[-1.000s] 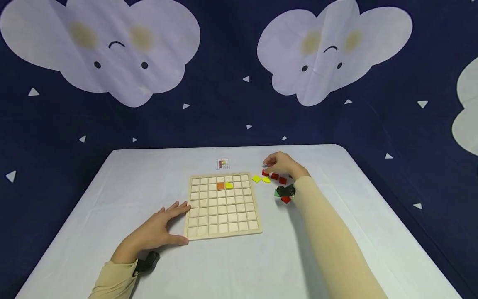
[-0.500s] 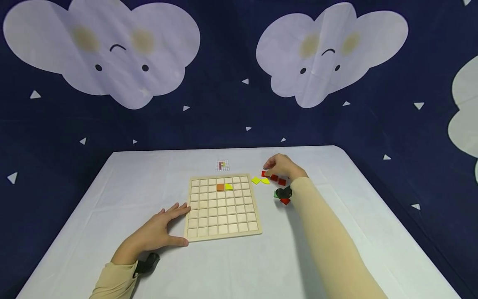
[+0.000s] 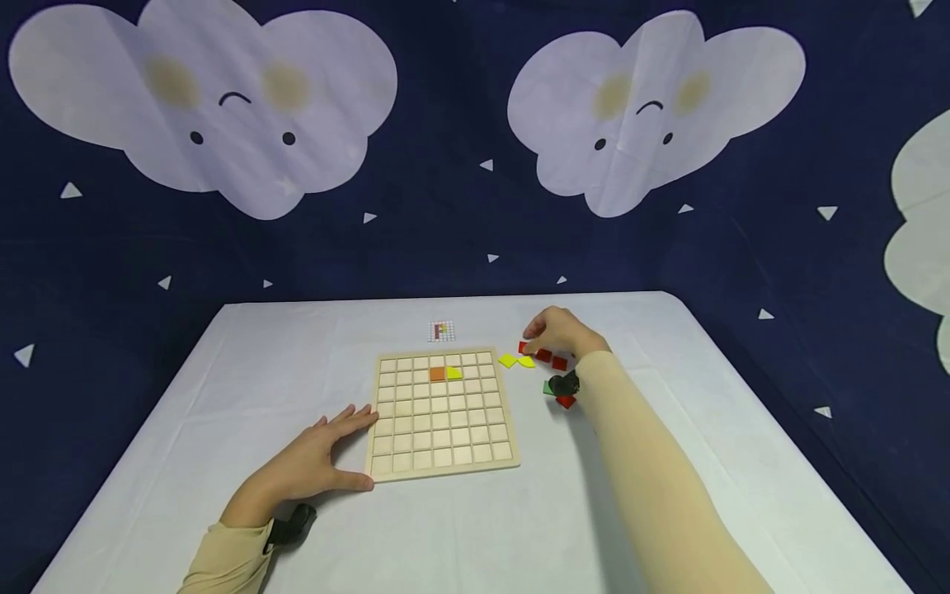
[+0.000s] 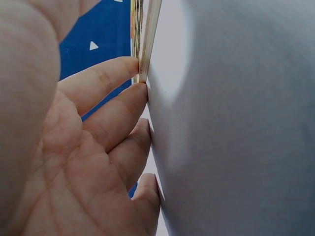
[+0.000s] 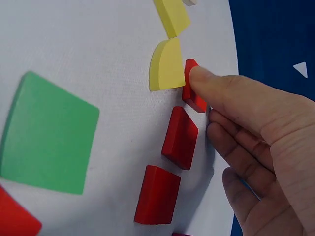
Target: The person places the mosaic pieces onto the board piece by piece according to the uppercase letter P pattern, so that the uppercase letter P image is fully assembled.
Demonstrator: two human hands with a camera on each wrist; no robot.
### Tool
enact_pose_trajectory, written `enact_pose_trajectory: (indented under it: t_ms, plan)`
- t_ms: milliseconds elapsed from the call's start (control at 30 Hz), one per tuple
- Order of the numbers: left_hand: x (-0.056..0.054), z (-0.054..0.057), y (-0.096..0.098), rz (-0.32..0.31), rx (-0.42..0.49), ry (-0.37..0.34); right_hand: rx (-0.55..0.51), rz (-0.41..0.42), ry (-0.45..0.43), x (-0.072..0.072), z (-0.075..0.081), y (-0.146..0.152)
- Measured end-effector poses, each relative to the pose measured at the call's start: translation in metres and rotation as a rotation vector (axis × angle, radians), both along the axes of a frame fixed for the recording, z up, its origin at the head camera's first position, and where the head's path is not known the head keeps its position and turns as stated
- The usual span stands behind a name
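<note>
A square wooden grid board (image 3: 445, 473) lies on the white table, holding an orange tile (image 3: 437, 374) and a yellow rounded tile (image 3: 453, 373) side by side near its far edge. Against the board's left edge rest the spread thumb and fingertips of my left hand (image 3: 308, 458). Right of the board, my right hand (image 3: 562, 332) pinches a small red tile (image 5: 194, 98) at the table; its thumb is over the tile and the index finger is mostly hidden. Beside that tile lie a yellow quarter-round tile (image 5: 168, 69) and a second red tile (image 5: 180, 140).
Another red tile (image 5: 158, 196), a green square tile (image 5: 51, 135) and a red piece (image 3: 566, 402) lie closer to me. A yellow tile (image 3: 508, 360) sits by the board's right edge. Behind the board is a small printed pattern card (image 3: 441, 332). Dark cloud-patterned cloth (image 3: 445, 239) hangs behind the table.
The head view has tilted slightly upward, so the scene sits a little lower. My right hand stays at the red tile, and my left hand stays against the board.
</note>
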State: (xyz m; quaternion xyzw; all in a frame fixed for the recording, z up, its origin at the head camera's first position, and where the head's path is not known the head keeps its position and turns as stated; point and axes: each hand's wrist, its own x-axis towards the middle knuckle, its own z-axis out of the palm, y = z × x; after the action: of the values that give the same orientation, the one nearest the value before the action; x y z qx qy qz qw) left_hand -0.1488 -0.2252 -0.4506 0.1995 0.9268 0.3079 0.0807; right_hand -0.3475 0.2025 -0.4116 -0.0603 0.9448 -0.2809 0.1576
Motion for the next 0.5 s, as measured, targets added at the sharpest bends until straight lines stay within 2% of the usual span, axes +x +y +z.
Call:
enact_pose_trajectory:
  t_ms: [233,500]
  plan:
    - [0.0009,-0.0022,0.0001,0.003,0.000,-0.004,0.007,0.001,0.013,-0.0020,-0.0030,0.0002]
    - [0.0003,0.0005,0.0006,0.006,-0.005,-0.005,0.008,0.017,0.016,-0.0011,-0.0015,0.0007]
